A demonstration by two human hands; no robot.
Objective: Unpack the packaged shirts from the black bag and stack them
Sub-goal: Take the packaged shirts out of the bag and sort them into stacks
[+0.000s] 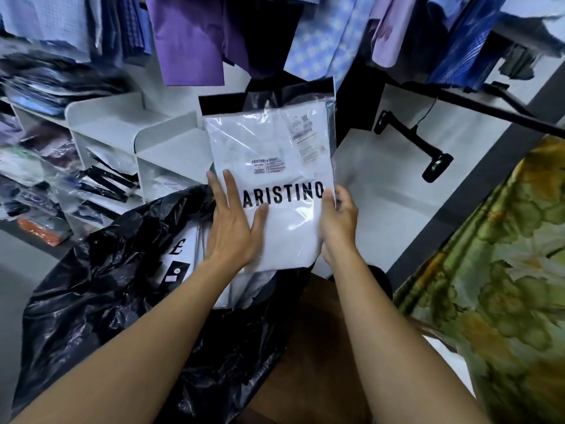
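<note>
I hold up a white packaged shirt (272,154) in clear plastic, printed ARISTINO, above the open black bag (101,289). My left hand (234,221) lies flat on its front with straight fingers, thumb under the lettering. My right hand (337,221) grips the package's right edge, thumb on the front. Behind the package a dark flap or second pack shows at its top. Inside the bag lies another packaged item (180,261) with a black label, partly hidden by my left forearm.
White shelves (122,130) at left hold several packaged shirts (61,185). Hanging shirts (195,38) fill the top. A black rail with a hanger arm (419,142) stands at right, and a green patterned cloth (501,270) lies at far right. White floor shows behind.
</note>
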